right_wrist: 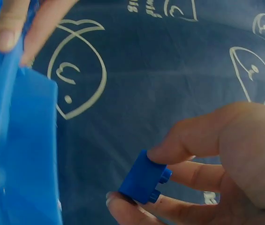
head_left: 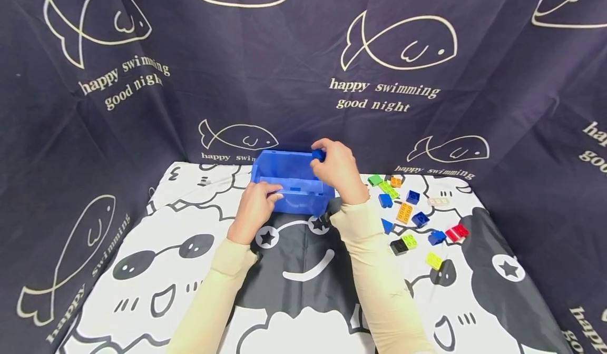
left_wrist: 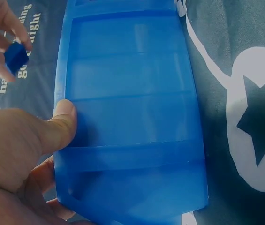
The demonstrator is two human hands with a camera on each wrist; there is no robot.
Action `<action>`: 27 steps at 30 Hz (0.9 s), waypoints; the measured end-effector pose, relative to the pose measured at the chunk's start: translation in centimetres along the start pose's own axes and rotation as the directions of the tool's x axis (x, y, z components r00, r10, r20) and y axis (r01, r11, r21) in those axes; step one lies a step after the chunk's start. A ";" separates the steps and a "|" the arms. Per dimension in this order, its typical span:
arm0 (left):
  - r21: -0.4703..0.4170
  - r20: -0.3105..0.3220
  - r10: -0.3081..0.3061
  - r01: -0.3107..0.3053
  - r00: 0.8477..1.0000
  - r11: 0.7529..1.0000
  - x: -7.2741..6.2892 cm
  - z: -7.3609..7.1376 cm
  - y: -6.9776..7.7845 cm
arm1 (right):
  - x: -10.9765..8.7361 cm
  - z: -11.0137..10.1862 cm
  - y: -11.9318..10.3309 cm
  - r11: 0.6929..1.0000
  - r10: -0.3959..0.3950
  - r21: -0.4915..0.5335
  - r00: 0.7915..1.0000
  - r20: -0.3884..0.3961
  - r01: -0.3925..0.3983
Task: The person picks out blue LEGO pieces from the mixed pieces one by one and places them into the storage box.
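A blue plastic bin [head_left: 305, 205] stands at the back of the cloth. My left hand [head_left: 256, 206] grips its edge; in the left wrist view the thumb [left_wrist: 64, 115] lies over the rim, with fingers behind the wall. Over the bin's right side, my right hand [head_left: 338, 168] pinches a blue toy brick [right_wrist: 144, 178] between thumb and fingers. Two of the brick's studs show in the right wrist view. A small darker blue patch shows inside the bin in the head view; I cannot tell what it is.
Several loose bricks lie to the right of the bin, among them an orange brick [head_left: 404, 213], a red brick [head_left: 457, 232], a yellow brick [head_left: 433, 261] and a black brick [head_left: 399, 246]. A dark printed curtain [head_left: 303, 80] hangs close behind the bin.
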State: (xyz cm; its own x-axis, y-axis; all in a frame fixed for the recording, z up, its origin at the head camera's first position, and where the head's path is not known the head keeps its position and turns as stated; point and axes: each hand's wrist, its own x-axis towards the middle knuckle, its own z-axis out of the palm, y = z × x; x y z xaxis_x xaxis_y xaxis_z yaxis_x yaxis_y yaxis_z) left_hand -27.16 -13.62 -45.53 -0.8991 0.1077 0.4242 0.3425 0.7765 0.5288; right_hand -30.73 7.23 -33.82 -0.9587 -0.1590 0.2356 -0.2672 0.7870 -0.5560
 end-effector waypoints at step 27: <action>0.012 0.008 0.007 -0.007 1.000 1.000 0.1 0.3 0.0 | 2.7 6.4 -2.0 0.984 0.136 -0.150 0.943 0.305 -0.093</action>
State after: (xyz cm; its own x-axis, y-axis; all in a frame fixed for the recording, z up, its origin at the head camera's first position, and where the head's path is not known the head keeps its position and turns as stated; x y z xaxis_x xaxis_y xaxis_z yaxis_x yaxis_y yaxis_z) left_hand -27.36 -13.41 -45.74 -0.8990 0.1181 0.4217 0.3453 0.7834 0.5167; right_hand -33.44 1.43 -37.17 -0.9696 -0.2247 -0.0968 -0.1588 0.8791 -0.4495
